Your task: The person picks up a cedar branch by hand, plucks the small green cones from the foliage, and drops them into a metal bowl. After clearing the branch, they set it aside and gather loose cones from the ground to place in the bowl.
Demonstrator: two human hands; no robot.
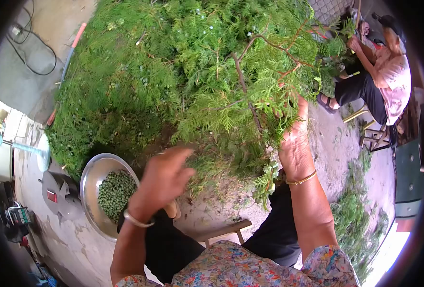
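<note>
My right hand (294,126) is closed around a leafy cypress branch (243,79), its fingers partly hidden by the flat green sprays. The branch has a bare brown fork and reaches up and left over a large heap of cut greenery (126,67). My left hand (166,174) is in front of me, blurred by motion, between the branch and a metal bowl (88,184). Its index finger and thumb stand apart, but the other fingers are smeared and I cannot see whether they hold anything. Small round green cones (116,193) lie in the bowl.
A co-worker (389,81) sits on a stool at the upper right, handling greenery. Loose sprigs (353,205) lie on the concrete floor at right. A wooden stool edge (226,229) shows between my legs. A fan (42,153) stands at left.
</note>
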